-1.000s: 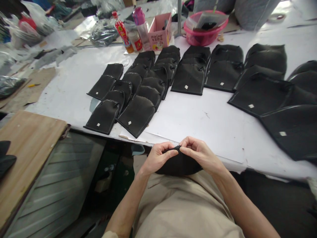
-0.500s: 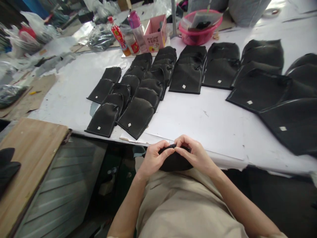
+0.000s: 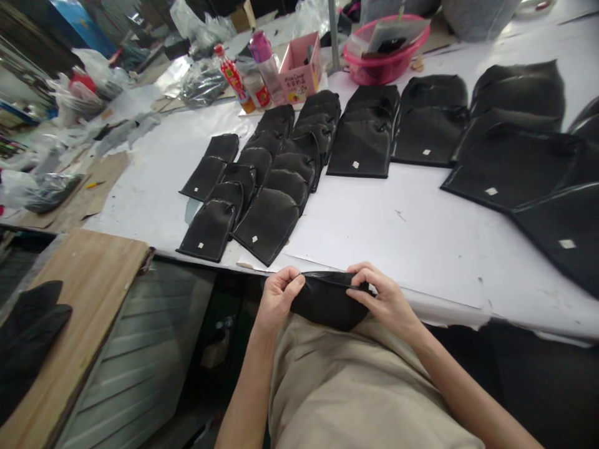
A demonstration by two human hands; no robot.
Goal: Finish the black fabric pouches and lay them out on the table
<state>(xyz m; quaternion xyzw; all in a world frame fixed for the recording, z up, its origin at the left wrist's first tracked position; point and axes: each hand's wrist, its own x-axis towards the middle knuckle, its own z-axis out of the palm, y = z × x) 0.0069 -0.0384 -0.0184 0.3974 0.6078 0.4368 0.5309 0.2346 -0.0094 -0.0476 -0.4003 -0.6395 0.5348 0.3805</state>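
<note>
A black fabric piece (image 3: 330, 305) lies across my lap at the table's front edge, its upper edge held up between my two hands. My left hand (image 3: 282, 293) pinches the left end of that edge between thumb and fingers. Toward the other end, my right hand (image 3: 381, 296) grips the edge, thumb below and fingers curled above. The edge runs nearly straight from hand to hand, with a fold showing along it. The underside of the piece is hidden. Beyond my hands, flat black pieces with small white labels, such as this one (image 3: 269, 218), overlap in rows.
The white-covered table (image 3: 407, 231) stretches ahead. At its back stand a red-capped bottle (image 3: 233, 76), a purple-lidded bottle (image 3: 266, 62), a pink box (image 3: 299, 72) and a pink basket (image 3: 384, 59). On the left, a wooden board (image 3: 98, 274) carries dark pieces (image 3: 35, 337).
My hands, close together before, have moved apart along the black piece's edge, which is now stretched between them. The view has shifted slightly, showing more on the left.
</note>
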